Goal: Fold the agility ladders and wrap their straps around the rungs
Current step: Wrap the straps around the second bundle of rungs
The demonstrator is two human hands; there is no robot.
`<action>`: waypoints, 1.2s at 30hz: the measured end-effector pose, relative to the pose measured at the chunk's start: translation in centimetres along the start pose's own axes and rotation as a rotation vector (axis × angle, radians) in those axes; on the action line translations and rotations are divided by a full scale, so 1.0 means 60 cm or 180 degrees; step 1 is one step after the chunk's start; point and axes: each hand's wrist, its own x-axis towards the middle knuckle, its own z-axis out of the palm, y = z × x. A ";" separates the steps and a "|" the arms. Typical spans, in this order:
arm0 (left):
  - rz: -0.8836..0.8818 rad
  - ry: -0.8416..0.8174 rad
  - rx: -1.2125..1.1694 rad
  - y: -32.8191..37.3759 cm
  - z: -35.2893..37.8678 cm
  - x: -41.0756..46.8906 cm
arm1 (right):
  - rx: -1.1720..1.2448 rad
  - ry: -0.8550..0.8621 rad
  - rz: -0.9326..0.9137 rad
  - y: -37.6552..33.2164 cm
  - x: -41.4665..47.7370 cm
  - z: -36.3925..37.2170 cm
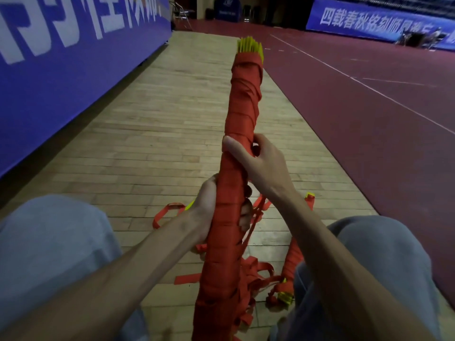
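Evidently wrapping stage: left hand [209, 207] gripped the bundled ladder [242, 124] mid-length, fingers curled round it; right hand [258, 158] closed just above, pinching red strap. Bundle was raised between the knees. Next: probably tuck the strap end. Blue banner [369, 20] read "四载春秋铭刻"; rest unclear.

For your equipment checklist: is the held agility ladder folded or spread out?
Folded: yellow plastic rungs bunched together, red fabric strap wound round them.
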 end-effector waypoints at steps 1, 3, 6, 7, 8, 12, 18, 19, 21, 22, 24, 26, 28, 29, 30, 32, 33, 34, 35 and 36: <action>-0.0006 -0.0260 -0.0072 0.002 -0.001 -0.003 | 0.0448 -0.0211 0.0114 -0.001 0.000 0.002; -0.0045 -0.0718 -0.0114 0.000 -0.006 -0.006 | 0.1187 -0.0555 0.0265 -0.001 -0.001 0.003; -0.0084 -0.0750 -0.0017 -0.001 -0.008 -0.009 | 0.1476 -0.0624 0.0320 -0.008 -0.004 0.001; -0.0084 -0.0634 0.0073 0.001 -0.004 -0.009 | 0.1539 -0.0557 0.0459 -0.008 -0.005 0.001; -0.0080 -0.0469 0.0197 0.004 0.007 -0.014 | 0.1617 -0.0491 0.0648 -0.008 -0.006 -0.001; 0.0123 0.0608 0.0746 -0.008 0.003 0.013 | 0.1559 -0.0036 0.1170 0.008 0.007 -0.005; 0.0189 0.1217 0.1160 -0.043 0.009 0.018 | 0.0891 0.0447 0.1339 0.055 0.010 0.014; 0.0154 0.1280 0.1141 -0.044 0.006 0.018 | 0.0746 0.0404 0.1318 0.056 0.008 0.019; 0.0129 0.1339 0.1043 -0.041 0.006 0.014 | 0.0378 0.0331 0.1176 0.053 0.006 0.025; 0.0139 0.1345 0.0972 -0.039 0.005 0.013 | 0.0233 0.0341 0.1072 0.049 0.005 0.027; 0.0103 0.1247 0.0783 -0.031 0.008 0.008 | 0.0142 0.0367 0.0794 0.040 0.003 0.027; 0.0096 0.1166 0.0641 -0.022 0.011 0.002 | 0.0379 0.0402 0.0549 0.031 0.001 0.026; 0.0123 0.1087 0.0641 -0.013 0.005 0.003 | 0.0559 0.0459 0.0357 0.025 0.000 0.021; 0.0129 0.1044 0.0669 -0.008 0.001 0.002 | 0.0613 0.0479 0.0293 0.023 0.000 0.020; 0.0111 0.0993 0.0686 -0.005 -0.002 0.001 | 0.0644 0.0474 0.0251 0.022 0.000 0.018; 0.0022 0.0865 0.0681 0.000 -0.006 -0.001 | 0.0608 0.0430 0.0152 0.019 -0.003 0.019; -0.0038 0.0760 0.0635 0.002 -0.006 -0.002 | 0.0453 0.0420 0.0126 0.019 -0.006 0.020; -0.0117 0.0623 0.0563 0.002 -0.006 -0.003 | 0.0264 0.0414 0.0118 0.018 -0.009 0.022; -0.0206 0.0464 0.0468 0.003 -0.004 -0.005 | 0.0142 0.0386 0.0139 0.017 -0.011 0.024; -0.0288 0.0295 0.0358 0.001 -0.002 -0.007 | 0.0172 0.0315 0.0185 0.014 -0.012 0.023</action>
